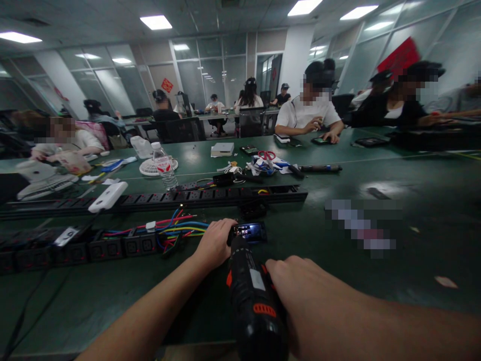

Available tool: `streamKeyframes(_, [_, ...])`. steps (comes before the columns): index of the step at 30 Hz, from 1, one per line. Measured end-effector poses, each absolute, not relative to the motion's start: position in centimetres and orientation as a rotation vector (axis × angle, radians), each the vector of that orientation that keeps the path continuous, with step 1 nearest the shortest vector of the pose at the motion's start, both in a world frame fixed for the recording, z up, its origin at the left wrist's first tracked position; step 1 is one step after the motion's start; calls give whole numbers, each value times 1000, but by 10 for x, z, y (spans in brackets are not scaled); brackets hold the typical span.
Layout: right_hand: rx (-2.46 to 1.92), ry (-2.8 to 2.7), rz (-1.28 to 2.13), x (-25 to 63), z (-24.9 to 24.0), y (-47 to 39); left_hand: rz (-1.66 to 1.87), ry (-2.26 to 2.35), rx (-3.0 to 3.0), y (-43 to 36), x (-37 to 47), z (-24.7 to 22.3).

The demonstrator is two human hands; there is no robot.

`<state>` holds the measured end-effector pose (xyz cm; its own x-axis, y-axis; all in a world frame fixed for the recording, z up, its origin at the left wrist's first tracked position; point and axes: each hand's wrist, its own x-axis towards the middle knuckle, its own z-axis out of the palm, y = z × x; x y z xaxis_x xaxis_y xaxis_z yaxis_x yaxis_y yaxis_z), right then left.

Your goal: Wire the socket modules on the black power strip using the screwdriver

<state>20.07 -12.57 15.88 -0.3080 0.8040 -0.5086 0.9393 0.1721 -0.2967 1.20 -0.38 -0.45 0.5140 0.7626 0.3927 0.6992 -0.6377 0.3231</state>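
Observation:
A black and orange power drill (252, 296) points away from me, its front end over a small dark module (253, 232) with a lit bluish face. My right hand (291, 281) is wrapped round the drill from its right side. Against the module's left side, my left hand (217, 243) has its fingers closed on it. Red, blue and yellow wires (184, 228) run from a black socket strip (105, 247) on the left towards my left hand and the module. The drill hides where its tip meets the module.
A second long socket strip (161, 199) lies behind, with a white device (108, 196) across it. Farther back stand a water bottle (164, 165), red scissors (266, 155) and a black tool (319, 169). People sit across the green table (361, 185).

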Motion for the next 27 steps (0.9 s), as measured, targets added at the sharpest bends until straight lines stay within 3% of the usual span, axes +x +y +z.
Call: streamKeyframes(27, [1681,2108,-858,202,164,-124,771,1284,2622,-4,13,-6])
